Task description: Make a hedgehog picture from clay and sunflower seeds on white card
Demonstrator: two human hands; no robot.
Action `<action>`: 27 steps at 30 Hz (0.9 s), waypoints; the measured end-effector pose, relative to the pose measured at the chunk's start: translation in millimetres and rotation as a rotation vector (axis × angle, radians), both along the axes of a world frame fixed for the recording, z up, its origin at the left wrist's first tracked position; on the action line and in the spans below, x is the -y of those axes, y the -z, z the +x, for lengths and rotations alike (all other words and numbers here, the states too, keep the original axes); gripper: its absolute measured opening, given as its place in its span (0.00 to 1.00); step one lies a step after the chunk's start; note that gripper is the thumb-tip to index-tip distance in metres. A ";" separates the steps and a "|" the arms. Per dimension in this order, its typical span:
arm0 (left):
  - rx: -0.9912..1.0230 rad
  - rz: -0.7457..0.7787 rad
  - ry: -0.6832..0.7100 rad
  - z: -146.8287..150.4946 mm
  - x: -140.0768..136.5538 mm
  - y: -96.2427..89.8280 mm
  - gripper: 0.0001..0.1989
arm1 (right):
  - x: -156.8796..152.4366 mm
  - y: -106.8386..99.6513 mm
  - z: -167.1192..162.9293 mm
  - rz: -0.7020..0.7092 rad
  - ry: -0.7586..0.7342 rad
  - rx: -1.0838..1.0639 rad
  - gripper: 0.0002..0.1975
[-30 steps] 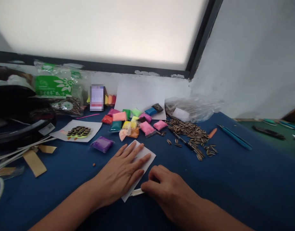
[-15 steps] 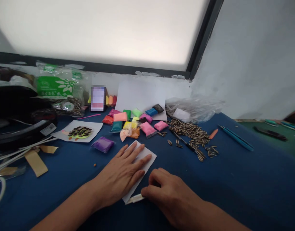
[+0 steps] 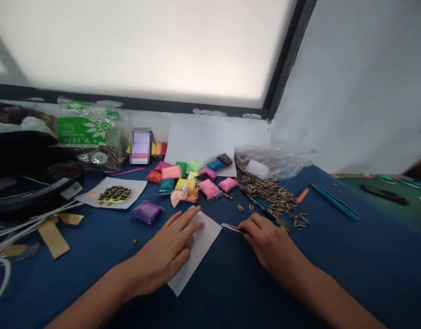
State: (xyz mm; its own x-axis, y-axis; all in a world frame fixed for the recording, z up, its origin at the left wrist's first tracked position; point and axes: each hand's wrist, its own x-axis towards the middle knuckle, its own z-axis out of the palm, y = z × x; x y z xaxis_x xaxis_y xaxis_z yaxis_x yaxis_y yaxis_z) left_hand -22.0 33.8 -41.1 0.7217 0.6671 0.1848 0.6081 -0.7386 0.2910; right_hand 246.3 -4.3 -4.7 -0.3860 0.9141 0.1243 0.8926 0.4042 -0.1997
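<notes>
My left hand [image 3: 167,256] lies flat with fingers stretched out on a white sheet of paper [image 3: 199,246], which looks folded. The palm covers the paper's left side. In my right hand [image 3: 261,237] is a slim utility knife [image 3: 231,227], pinched between thumb and fingers. Its pale blade points left, close to the right corner of the paper. Most of its handle is hidden by the fingers. Just beyond that hand lie a thin dark pen-like tool [image 3: 260,206] and loose sunflower seeds [image 3: 268,192].
Colourful clay packets [image 3: 171,172] cluster behind the paper, with a purple packet [image 3: 147,211] nearer left. A card with a seed-covered turtle figure [image 3: 114,194] lies at left, beside cables [image 3: 32,224]. A blue tool [image 3: 333,201] rests at right. A seed bag [image 3: 90,132] stands behind.
My right hand has moved up and to the right with the knife, from the paper's near end to its right corner. My left hand has shifted slightly left on the paper.
</notes>
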 end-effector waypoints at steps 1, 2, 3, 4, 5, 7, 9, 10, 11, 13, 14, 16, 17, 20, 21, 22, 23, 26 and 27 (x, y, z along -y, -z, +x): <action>-0.017 0.010 -0.004 0.3 -0.3 -1.4 0.26 | -1.6 2.1 0.8 0.008 0.048 0.083 0.09; -0.040 0.025 -0.012 1.1 -0.5 -3.6 0.26 | -2.6 3.5 0.5 0.014 0.091 0.158 0.09; -0.063 0.047 -0.023 2.1 -0.4 -6.2 0.26 | -2.9 4.2 -0.3 0.020 0.128 0.221 0.09; -0.080 0.074 -0.029 3.0 0.0 -9.3 0.26 | -2.9 4.3 -1.4 0.027 0.158 0.268 0.09; -0.087 0.102 -0.030 3.6 0.7 -12.5 0.26 | -2.7 3.9 -2.3 0.034 0.179 0.299 0.09; -0.078 0.144 -0.037 3.5 2.2 -18.5 0.27 | -2.3 2.4 -3.0 0.044 0.204 0.324 0.09; -0.064 0.145 -0.090 2.0 3.2 -23.0 0.26 | -2.4 1.1 -1.8 0.055 0.219 0.322 0.08; -0.065 0.131 -0.147 1.0 3.3 -24.6 0.23 | -2.6 0.6 -0.7 0.066 0.221 0.321 0.08; -0.079 0.111 -0.215 0.0 3.2 -25.7 0.21 | -2.9 0.3 0.4 0.080 0.223 0.321 0.08; -0.134 0.061 -0.343 -1.3 2.4 -27.3 0.19 | -3.8 0.2 2.5 0.098 0.227 0.326 0.08; -0.160 0.042 -0.395 -1.5 1.9 -28.0 0.19 | -4.4 0.2 3.2 0.094 0.236 0.328 0.08; -0.191 0.006 -0.454 -0.9 1.1 -29.6 0.17 | -5.8 0.2 4.2 0.066 0.269 0.335 0.09; -0.195 -0.017 -0.469 -0.1 0.9 -30.6 0.16 | -6.7 0.2 4.6 0.051 0.286 0.341 0.10; -0.180 -0.086 -0.491 3.4 0.2 -33.2 0.12 | -9.7 0.2 6.4 0.037 0.309 0.362 0.12; -0.165 -0.111 -0.495 4.6 -0.2 -33.5 0.11 | -10.8 0.3 7.4 0.043 0.313 0.365 0.13; -0.147 -0.141 -0.505 5.5 -0.9 -33.4 0.10 | -11.8 0.5 8.6 0.054 0.316 0.366 0.13; -0.122 -0.175 -0.520 6.1 -1.9 -32.8 0.08 | -12.8 0.9 9.9 0.067 0.317 0.364 0.13; 0.007 -0.307 -0.561 5.8 -6.4 -29.8 0.06 | -15.3 2.6 14.2 0.108 0.314 0.353 0.14; 0.076 -0.346 -0.558 5.2 -8.2 -29.3 0.07 | -15.9 3.0 15.2 0.124 0.310 0.341 0.15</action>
State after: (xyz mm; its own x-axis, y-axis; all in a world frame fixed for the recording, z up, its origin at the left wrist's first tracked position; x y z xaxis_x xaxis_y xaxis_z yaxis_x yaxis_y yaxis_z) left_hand -16.8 41.9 -11.8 0.2437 0.9672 -0.0710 0.8412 -0.1744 0.5118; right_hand 261.5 11.5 -7.7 -0.1355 0.9788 0.1534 0.9810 0.1108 0.1590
